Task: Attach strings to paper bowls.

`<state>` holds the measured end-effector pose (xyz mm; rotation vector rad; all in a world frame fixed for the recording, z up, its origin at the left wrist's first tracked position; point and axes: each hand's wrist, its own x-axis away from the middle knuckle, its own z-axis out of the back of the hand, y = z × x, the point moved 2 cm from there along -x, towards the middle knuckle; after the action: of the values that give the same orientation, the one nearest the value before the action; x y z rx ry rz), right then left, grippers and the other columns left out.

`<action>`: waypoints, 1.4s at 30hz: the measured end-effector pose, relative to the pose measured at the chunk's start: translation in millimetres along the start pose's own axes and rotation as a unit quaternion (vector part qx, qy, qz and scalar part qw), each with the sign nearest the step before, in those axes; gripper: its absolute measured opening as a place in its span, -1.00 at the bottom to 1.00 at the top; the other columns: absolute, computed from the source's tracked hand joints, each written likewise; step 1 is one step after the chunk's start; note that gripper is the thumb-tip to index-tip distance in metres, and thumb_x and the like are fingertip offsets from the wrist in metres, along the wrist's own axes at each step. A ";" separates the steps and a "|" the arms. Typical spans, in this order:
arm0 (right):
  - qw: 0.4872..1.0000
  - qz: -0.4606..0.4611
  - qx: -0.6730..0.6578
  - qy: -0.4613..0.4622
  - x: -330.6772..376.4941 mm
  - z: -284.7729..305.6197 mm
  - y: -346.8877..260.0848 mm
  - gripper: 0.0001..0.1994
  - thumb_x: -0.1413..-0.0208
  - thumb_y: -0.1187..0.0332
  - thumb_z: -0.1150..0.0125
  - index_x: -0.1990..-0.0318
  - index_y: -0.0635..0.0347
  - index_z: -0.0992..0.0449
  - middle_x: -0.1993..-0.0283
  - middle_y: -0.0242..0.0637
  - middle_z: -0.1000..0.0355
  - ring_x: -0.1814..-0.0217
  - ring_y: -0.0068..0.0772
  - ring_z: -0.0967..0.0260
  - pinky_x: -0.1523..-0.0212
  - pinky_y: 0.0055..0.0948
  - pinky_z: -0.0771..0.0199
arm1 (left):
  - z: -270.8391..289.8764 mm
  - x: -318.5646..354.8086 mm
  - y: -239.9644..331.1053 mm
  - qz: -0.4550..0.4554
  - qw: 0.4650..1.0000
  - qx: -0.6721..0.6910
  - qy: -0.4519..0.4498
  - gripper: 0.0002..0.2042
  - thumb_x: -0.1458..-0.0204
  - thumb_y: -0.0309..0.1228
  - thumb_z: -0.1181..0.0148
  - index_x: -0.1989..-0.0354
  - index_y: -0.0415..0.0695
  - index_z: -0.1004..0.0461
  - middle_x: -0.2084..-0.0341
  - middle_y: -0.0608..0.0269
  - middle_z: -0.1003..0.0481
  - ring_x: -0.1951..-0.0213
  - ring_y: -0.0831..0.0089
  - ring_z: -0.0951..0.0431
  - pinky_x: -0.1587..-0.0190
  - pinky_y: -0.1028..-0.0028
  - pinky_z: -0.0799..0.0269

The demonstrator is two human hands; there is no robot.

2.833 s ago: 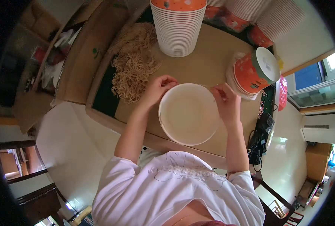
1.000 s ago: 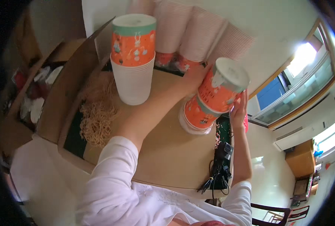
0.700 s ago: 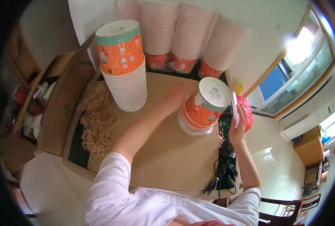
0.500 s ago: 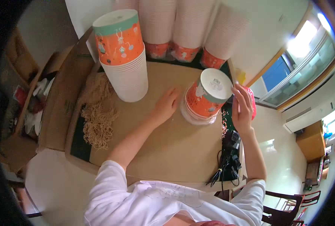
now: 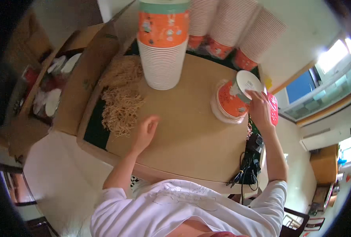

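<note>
Orange tub (image 5: 231, 99): inverted, likely for stability | my right hand (image 5: 261, 110) touches its base, grip unclear | my left hand (image 5: 146, 131), leftward, is loosely open

A loose white shirt (image 5: 171, 213) covers the trunk, its thin, soft cloth creased in long folds that run down from the shoulders. Across the chest runs a print of fine dark lines (image 5: 183, 196) — a sketchy outline drawing, too small and rumpled to make out — over cloth that bunches slightly. The neckline (image 5: 193, 218) is wide and rounded, with a plain white edge. The left sleeve (image 5: 110, 203) and right sleeve (image 5: 269, 197) are short, wide and white, falling into soft wrinkles and ending in plain hems near the elbows. The left forearm (image 5: 120, 173) and right forearm (image 5: 277, 160) are bare — so are the left grip (image 5: 146, 133) and right grip (image 5: 260, 108), ordinary human hands.
</note>
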<state>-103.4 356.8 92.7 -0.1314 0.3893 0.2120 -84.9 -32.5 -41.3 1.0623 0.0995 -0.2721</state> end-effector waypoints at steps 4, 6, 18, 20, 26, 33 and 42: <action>0.992 0.024 -0.114 0.049 -68.8 22.7 -62.8 -0.51 0.08 0.63 0.00 -0.10 0.18 -0.39 -0.04 -0.08 -0.42 -0.06 -0.03 -0.37 -0.07 -0.31 -0.35 | 50.7 -79.4 52.8 0.043 0.985 0.099 0.138 -0.72 -0.18 -0.41 -0.05 -0.04 -0.16 -0.40 0.08 0.10 -0.46 0.15 0.35 -0.51 0.13 0.43 -0.44; 0.961 0.064 -0.260 0.064 -120.0 2.1 -89.2 -0.52 0.02 0.61 0.00 -0.14 0.20 -0.35 -0.03 -0.05 -0.42 -0.05 -0.08 -0.38 -0.03 -0.34 -0.35 | 85.0 -130.9 38.7 -0.130 0.963 0.046 0.233 -0.64 -0.20 -0.36 -0.03 -0.14 -0.20 -0.32 -0.02 0.02 -0.43 0.01 0.30 -0.47 -0.02 0.42 -0.38; 0.791 -0.024 -0.610 -0.047 -228.3 -16.3 -136.3 -0.34 -0.01 0.60 -0.04 -0.34 0.16 -0.11 -0.24 -0.23 -0.28 -0.23 -0.39 -0.24 -0.18 -0.40 -0.26 | 96.2 -271.4 91.8 -0.075 0.960 0.199 0.181 -0.34 -0.17 0.15 0.18 -0.01 -0.31 -0.39 0.13 0.03 -0.50 0.00 0.21 -0.44 -0.11 0.37 -0.22; 0.801 -0.023 -0.598 0.005 -217.8 0.6 -140.1 -0.34 -0.01 0.60 -0.04 -0.34 0.15 -0.11 -0.24 -0.23 -0.27 -0.23 -0.41 -0.22 -0.20 -0.40 -0.23 | 93.1 -242.2 134.6 -0.078 0.946 0.271 0.157 -0.36 -0.19 0.13 0.20 -0.05 -0.28 -0.36 0.10 0.07 -0.47 0.00 0.25 -0.42 -0.12 0.37 -0.21; 0.761 0.056 -0.617 0.195 -198.6 23.7 -161.8 -0.51 -0.10 0.53 -0.04 -0.24 0.18 -0.27 -0.16 -0.25 -0.35 -0.24 -0.47 -0.21 -0.21 -0.43 -0.19 | 110.0 -227.2 149.0 -0.195 0.880 0.361 0.237 -0.40 -0.24 0.06 0.24 -0.17 -0.25 -0.22 -0.06 0.13 -0.32 -0.12 0.39 -0.27 -0.16 0.39 -0.15; 0.495 0.004 -0.840 0.223 -119.5 58.6 -164.8 -0.56 -0.28 0.19 0.05 -0.23 0.18 -0.17 -0.18 -0.21 -0.26 -0.23 -0.32 -0.19 -0.19 -0.30 -0.25 | 106.0 -121.0 186.7 -0.326 0.796 0.487 0.148 -0.46 -0.23 -0.01 0.12 -0.15 -0.25 -0.18 -0.15 0.12 -0.25 -0.14 0.35 -0.28 -0.21 0.33 -0.14; 0.560 -0.158 -0.810 0.074 39.5 -47.2 -152.7 -0.73 -0.26 0.12 0.05 0.07 0.10 -0.26 0.18 -0.44 -0.30 0.04 -0.56 -0.23 0.00 -0.41 -0.25 | 35.0 34.3 70.1 -0.084 0.865 0.472 0.148 -0.30 -0.17 0.04 0.08 -0.31 -0.23 0.03 -0.28 0.01 -0.06 -0.33 0.15 -0.03 -0.35 0.13 0.14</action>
<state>-49.7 207.9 47.2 -2.0920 0.2048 0.1379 -34.8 -36.9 27.9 2.0816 0.3621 -0.3188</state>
